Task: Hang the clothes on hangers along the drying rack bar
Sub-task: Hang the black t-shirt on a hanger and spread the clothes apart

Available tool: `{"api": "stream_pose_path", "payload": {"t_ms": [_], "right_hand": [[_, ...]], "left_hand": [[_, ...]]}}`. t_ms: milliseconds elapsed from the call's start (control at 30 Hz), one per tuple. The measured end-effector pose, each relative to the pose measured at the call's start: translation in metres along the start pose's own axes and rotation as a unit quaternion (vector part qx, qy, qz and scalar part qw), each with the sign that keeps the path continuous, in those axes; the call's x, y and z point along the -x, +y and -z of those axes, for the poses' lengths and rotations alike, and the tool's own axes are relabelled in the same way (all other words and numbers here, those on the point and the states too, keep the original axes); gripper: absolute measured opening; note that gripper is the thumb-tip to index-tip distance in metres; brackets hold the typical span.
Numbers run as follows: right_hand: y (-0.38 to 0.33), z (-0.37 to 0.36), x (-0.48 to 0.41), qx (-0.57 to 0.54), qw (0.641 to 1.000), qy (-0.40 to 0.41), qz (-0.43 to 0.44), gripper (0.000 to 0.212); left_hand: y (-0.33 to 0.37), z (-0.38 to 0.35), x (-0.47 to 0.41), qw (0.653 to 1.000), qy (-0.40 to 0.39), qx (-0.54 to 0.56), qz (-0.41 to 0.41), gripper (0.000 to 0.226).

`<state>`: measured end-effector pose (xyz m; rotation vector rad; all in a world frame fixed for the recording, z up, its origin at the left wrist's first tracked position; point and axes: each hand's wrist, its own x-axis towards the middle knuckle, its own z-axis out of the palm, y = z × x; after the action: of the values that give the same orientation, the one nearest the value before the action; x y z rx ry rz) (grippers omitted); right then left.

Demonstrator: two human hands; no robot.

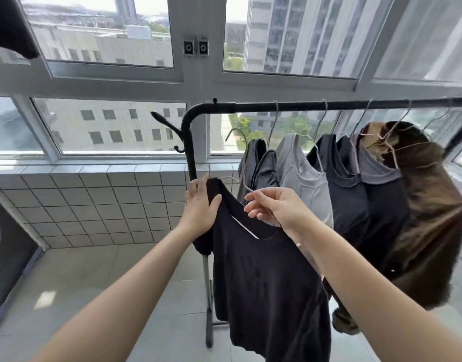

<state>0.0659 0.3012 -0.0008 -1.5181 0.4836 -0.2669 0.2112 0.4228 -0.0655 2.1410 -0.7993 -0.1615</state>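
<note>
Black top [263, 270] — left hand [199, 207] grips its shoulder, right hand [275, 209] seemingly pinches hanger [244, 227].

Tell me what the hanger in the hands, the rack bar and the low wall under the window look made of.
Hanger: thin pale wire, probably coated metal, judging by its slim bent line.
Drying rack bar: likely a metal tube painted matte black. It is round and curves smoothly at the corner.
Low wall: glossy white square tiles, apparently ceramic, with dark grout lines.

The rack bar [329, 105] runs off the right edge; the black shirt [263, 283] hides most of its hanger [245, 227] (hem cropped below).
</note>
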Motion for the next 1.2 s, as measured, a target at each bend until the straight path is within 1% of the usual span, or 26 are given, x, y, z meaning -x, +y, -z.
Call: {"api": "stream_pose_path", "payload": {"t_ms": [67,200,333,500,600,700,767,833,900,967,1000,1067,1100,1133,1167,1200], "right_hand": [[-0.008,-0.002,-0.005,0.012,1.000,-0.008,0.013,0.022],[-0.035,-0.004,-0.021,0.008,0.999,-0.012,0.032,0.024],[-0.064,-0.005,-0.045,0.029,0.998,0.008,0.055,0.023],[-0.078,-0.001,-0.079,0.065,0.997,0.031,0.030,0.021],[-0.070,0.005,-0.095,0.077,0.997,0.018,0.010,0.021],[-0.057,0.005,-0.101,0.087,0.996,0.004,-0.008,0.028],[-0.047,0.004,-0.104,0.100,0.995,-0.010,-0.017,0.027],[-0.041,0.004,-0.105,0.130,0.991,-0.021,-0.007,0.023],[-0.039,0.006,-0.103,0.166,0.986,-0.025,0.020,0.026],[-0.032,0.010,-0.099,0.237,0.969,0.004,0.076,0.034],[-0.025,0.013,-0.098,0.289,0.948,0.047,0.124,0.035],[-0.005,0.018,-0.094,0.379,0.886,0.162,0.214,0.037],[0.006,0.019,-0.092,0.409,0.857,0.207,0.236,0.042],[0.016,0.020,-0.089,0.424,0.839,0.234,0.247,0.049],[0.025,0.021,-0.087,0.424,0.835,0.242,0.252,0.059],[0.032,0.022,-0.087,0.412,0.843,0.237,0.253,0.068]], "left_hand": [[0.010,-0.001,0.001,1.000,0.008,0.013,-0.004,0.056],[0.021,0.003,-0.002,0.998,0.007,0.043,-0.039,0.046],[0.032,0.013,-0.007,0.993,-0.038,0.109,-0.036,0.029],[0.044,0.024,-0.012,0.983,-0.104,0.153,-0.009,0.024],[0.047,0.020,-0.016,0.978,-0.125,0.166,0.005,0.029],[0.050,0.009,-0.013,0.974,-0.154,0.167,0.013,0.032],[0.051,-0.002,-0.010,0.972,-0.169,0.162,0.017,0.043],[0.051,-0.012,-0.009,0.968,-0.174,0.178,0.026,0.054],[0.050,-0.022,-0.009,0.967,-0.165,0.192,0.030,0.059],[0.049,-0.032,-0.011,0.973,-0.142,0.178,0.029,0.060],[0.049,-0.036,-0.012,0.977,-0.127,0.170,0.024,0.057],[0.053,-0.042,-0.014,0.985,-0.085,0.148,0.016,0.043],[0.054,-0.045,-0.014,0.988,-0.059,0.139,0.016,0.035],[0.056,-0.047,-0.016,0.990,-0.033,0.139,0.017,0.027],[0.056,-0.049,-0.017,0.988,-0.012,0.149,0.027,0.019],[0.057,-0.052,-0.018,0.985,0.006,0.169,0.038,0.014]]}}
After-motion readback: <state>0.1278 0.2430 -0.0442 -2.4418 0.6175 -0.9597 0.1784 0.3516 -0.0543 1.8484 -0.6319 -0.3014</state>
